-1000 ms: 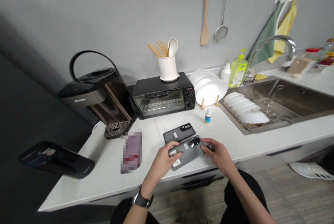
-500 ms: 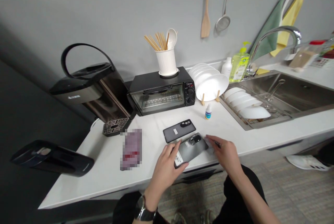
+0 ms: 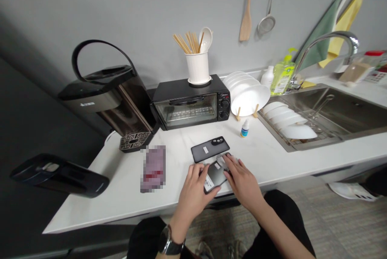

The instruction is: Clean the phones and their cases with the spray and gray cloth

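Note:
A dark grey smartphone (image 3: pixel 214 175) with a white label lies back-up at the counter's front edge. My left hand (image 3: pixel 193 188) grips its lower left end, thumb on the near side and fingers on the far side. Over the camera end rests my right hand (image 3: pixel 243 180), its fingers bent onto the phone and its thumb along the right side. A pale greyish patch (image 3: pixel 222 161) shows by those fingertips; I cannot make out what it is. Just behind lies a dark translucent phone case (image 3: pixel 209 149) with a small white label and camera cutouts.
A small white-and-blue bottle (image 3: pixel 244 128) stands behind to the right. Beyond are a toaster oven (image 3: pixel 190 106), plates in a rack (image 3: pixel 250 100) and a sink (image 3: pixel 344 130) with bowls. Leftward are a blurred purple item (image 3: pixel 153 168), a drinks machine (image 3: pixel 109 98) and a black container (image 3: pixel 60 176).
My right hand has moved left from beside the phone's upper right corner onto its camera end, covering the lenses. My left hand keeps its grip. The view has shifted slightly.

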`<state>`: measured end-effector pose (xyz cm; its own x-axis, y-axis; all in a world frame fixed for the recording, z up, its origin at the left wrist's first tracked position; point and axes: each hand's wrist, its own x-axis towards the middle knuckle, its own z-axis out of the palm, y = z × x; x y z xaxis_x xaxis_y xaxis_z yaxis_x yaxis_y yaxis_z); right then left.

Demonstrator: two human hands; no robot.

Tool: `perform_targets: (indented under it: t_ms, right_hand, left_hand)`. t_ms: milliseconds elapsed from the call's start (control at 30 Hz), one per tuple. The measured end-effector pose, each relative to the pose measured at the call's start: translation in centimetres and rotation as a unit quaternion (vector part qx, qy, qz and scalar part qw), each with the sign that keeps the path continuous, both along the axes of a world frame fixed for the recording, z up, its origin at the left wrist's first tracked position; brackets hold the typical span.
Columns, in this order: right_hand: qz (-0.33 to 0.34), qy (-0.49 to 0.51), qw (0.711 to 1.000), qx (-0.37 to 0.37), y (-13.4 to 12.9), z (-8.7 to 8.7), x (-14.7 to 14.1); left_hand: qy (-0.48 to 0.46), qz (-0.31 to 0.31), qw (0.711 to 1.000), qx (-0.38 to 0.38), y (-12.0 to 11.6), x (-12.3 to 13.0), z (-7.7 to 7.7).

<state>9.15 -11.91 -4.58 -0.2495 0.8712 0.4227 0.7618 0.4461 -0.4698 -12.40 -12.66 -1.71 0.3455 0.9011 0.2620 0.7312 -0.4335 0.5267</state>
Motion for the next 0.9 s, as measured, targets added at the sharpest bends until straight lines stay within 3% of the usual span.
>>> perform_targets:
  t_ms: [100, 233, 300, 433, 533, 633, 733, 800, 900]
  right_hand:
    - [-0.017, -0.062, 0.998, 0.026, -0.4, -0.7, 0.1]
    - [-0.037, -0.084, 0.995, 0.037, -0.7, 0.0, -0.8]
    - [-0.006, -0.096, 0.995, 0.035, -1.0, 0.7, -2.2]
    - [0.119, -0.12, 0.986, 0.008, -2.8, 1.8, -4.7]
    - [0.158, -0.134, 0.978, -0.002, -4.2, 1.7, -3.4]
    - [0.094, -0.141, 0.985, 0.014, -3.9, 0.7, 0.3]
    - [0.007, -0.131, 0.991, 0.028, -1.7, 0.0, 3.0]
    - [-0.018, -0.12, 0.992, 0.028, -0.2, 0.0, 2.7]
    - [0.0, -0.105, 0.994, 0.024, 0.6, 0.7, -0.7]
  left_hand:
    - [-0.008, 0.01, 1.0, -0.011, -0.6, -0.3, -0.1]
    - [-0.025, 0.005, 0.998, -0.053, -1.4, -0.9, -0.2]
    - [-0.027, 0.003, 0.998, -0.055, -1.6, -1.2, -0.3]
    - [-0.015, 0.019, 0.999, -0.024, -1.5, -1.6, -0.6]
    - [-0.021, 0.029, 0.999, -0.016, -1.4, -1.7, -0.7]
    - [-0.032, 0.028, 0.999, -0.017, -1.3, -1.7, -0.4]
    - [-0.04, 0.027, 0.999, -0.024, -1.2, -1.5, -0.1]
    - [-0.043, 0.023, 0.998, -0.029, -1.0, -1.5, 0.0]
    - [-0.038, 0.016, 0.999, -0.026, -0.9, -1.4, -0.2]
